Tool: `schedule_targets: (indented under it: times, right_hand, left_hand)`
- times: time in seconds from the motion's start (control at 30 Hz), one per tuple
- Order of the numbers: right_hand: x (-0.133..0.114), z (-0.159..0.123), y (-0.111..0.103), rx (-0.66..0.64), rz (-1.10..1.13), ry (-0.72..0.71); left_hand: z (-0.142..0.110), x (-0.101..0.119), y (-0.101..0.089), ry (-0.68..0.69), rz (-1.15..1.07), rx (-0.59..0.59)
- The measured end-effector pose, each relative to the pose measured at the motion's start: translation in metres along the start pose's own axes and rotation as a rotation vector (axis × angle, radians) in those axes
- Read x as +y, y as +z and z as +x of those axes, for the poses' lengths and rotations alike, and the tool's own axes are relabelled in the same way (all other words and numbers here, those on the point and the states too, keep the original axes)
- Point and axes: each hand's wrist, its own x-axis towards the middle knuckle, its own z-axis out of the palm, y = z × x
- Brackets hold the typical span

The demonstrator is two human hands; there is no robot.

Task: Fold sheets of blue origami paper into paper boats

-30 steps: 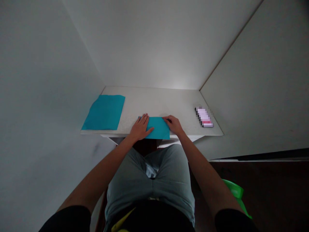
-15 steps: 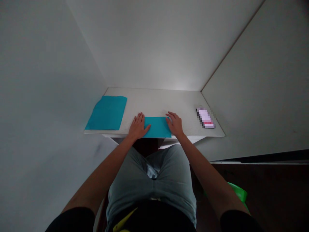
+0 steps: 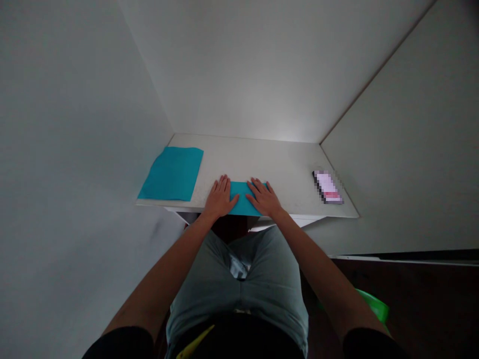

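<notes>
Head view, looking down along both bare forearms to a white desk [image 3: 284,164] set into a pale corner. At far left of the desk, flat teal sheet [image 3: 172,173], close to the left wall and near the front edge, well apart from either hand. Further right, left hand [image 3: 219,198]: palm down, fingers extended and only slightly spread, pressing flat on the left end of a folded teal paper [image 3: 241,199], thumb angled inward over its surface. Folded teal paper lying flat at the front edge of the desk, directly ahead of the lap, mostly hidden under the two hands with a narrow strip showing between them. Next, right hand [image 3: 265,198]: also palm down, fingers straight and lightly fanned, pointing up and to the left, covering the right end of the same paper; nothing pinched or gripped by either hand. Thumbs close together, whether touching cannot be told. At far right of the desk, a pixelated object [image 3: 328,187] lying near the right wall, well apart from the hands. Below the desk, grey trousers; at lower right, part of a green object [image 3: 372,304] on the dark floor.
</notes>
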Motion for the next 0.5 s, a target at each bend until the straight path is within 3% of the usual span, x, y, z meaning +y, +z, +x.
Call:
schedule_targets:
  times: [0.17,0.5]
  right_hand:
    - [0.031,-0.009,-0.004,-0.008,-0.009,0.114]
    - [0.037,-0.015,0.000,0.244,0.121,0.124]
  left_hand:
    - [-0.002,0.001,-0.001,-0.010,-0.045,0.023]
    - [0.015,-0.006,-0.008,-0.245,-0.198,0.062]
